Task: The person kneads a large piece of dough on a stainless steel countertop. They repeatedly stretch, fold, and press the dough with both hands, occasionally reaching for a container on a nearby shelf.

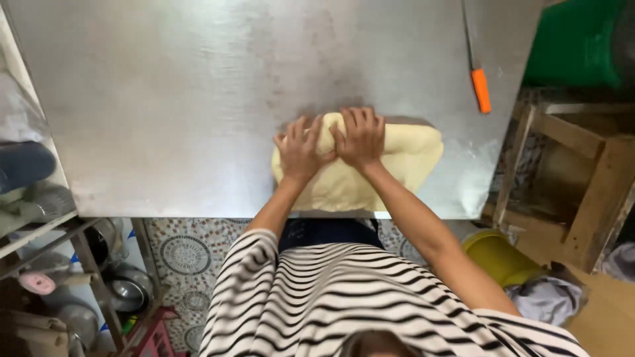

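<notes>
A big slab of pale yellow dough (403, 158) lies at the near edge of a steel table (172, 99). My left hand (299, 151) presses on its left part with fingers spread. Right beside it, my right hand (360, 135) grips a raised fold of the dough at the far edge, fingers curled over the top. The two hands touch each other over the fold.
A knife with an orange handle (481, 89) lies on the table at the far right. A wooden stool (582, 172), a green bin (575, 39) and a yellow bucket (499, 254) stand to the right. Shelves with metal pots (126, 287) are at the left.
</notes>
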